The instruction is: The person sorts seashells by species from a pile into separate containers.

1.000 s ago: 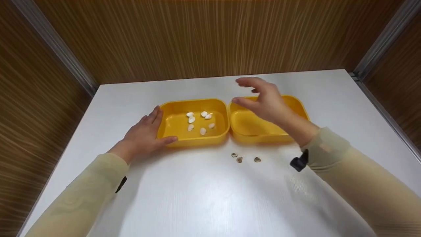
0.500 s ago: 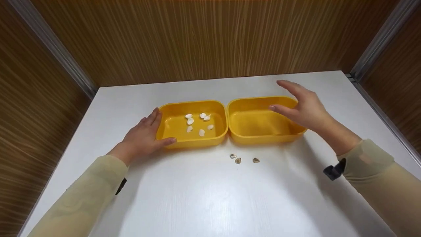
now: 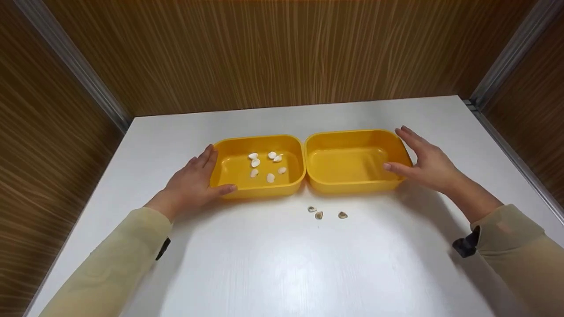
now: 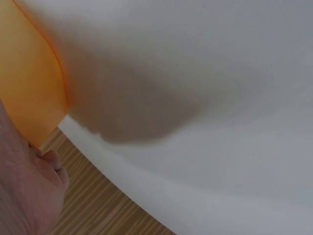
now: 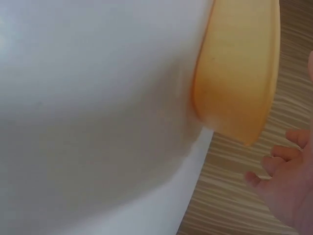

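Two yellow plastic containers stand side by side. Several small white shells [image 3: 270, 178] lie in the left container [image 3: 260, 192]; the right container [image 3: 352, 187] shows a bare bottom. My left hand [image 3: 189, 182] rests against the left container's outer end, fingers along the side wall and thumb at the front rim. My right hand [image 3: 429, 167] is spread at the right container's outer end, thumb by its front corner. In the right wrist view, a gap shows between the right hand's lower fingers [image 5: 288, 154] and the container wall [image 5: 234, 88].
Several small brown shells, one of them a dark triangular shell [image 3: 343, 215], lie on the white table [image 3: 282, 264] before the containers. Wood-grain panels [image 3: 282, 53] enclose the table at the back and sides.
My right hand has moved right and down, from above the right container to its outer end. My left hand has stayed at the left container. The shells lie as before.
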Demonstrator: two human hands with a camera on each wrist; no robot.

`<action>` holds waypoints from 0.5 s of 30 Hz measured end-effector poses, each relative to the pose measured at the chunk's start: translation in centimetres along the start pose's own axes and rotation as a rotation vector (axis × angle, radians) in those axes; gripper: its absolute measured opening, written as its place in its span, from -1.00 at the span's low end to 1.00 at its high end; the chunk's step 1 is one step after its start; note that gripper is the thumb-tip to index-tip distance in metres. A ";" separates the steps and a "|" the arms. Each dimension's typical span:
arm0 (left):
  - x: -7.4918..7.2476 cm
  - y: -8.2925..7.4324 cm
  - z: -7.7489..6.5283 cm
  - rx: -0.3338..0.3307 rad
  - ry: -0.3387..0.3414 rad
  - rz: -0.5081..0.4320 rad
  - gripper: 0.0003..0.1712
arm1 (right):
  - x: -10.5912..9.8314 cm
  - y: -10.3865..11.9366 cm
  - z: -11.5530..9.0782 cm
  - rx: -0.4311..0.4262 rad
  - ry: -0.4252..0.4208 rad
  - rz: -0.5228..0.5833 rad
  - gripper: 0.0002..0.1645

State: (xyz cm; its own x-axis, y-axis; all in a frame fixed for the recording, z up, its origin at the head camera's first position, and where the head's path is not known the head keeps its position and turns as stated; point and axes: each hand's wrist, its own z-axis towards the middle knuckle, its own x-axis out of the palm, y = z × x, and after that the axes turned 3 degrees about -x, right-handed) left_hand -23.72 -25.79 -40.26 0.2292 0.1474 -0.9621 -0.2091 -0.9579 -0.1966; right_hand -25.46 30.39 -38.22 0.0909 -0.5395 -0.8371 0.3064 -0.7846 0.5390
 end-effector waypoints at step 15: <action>0.0 0.0 0.0 -0.020 0.001 -0.023 0.51 | 2.1 -2.2 -0.2 0.075 0.171 -0.024 0.41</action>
State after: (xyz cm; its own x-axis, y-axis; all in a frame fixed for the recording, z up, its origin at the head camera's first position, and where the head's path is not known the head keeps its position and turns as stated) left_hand -23.78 -25.83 -40.23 0.2350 0.1696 -0.9571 -0.1849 -0.9589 -0.2153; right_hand -25.81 31.08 -41.19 0.2457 -0.4656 -0.8502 0.2398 -0.8206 0.5187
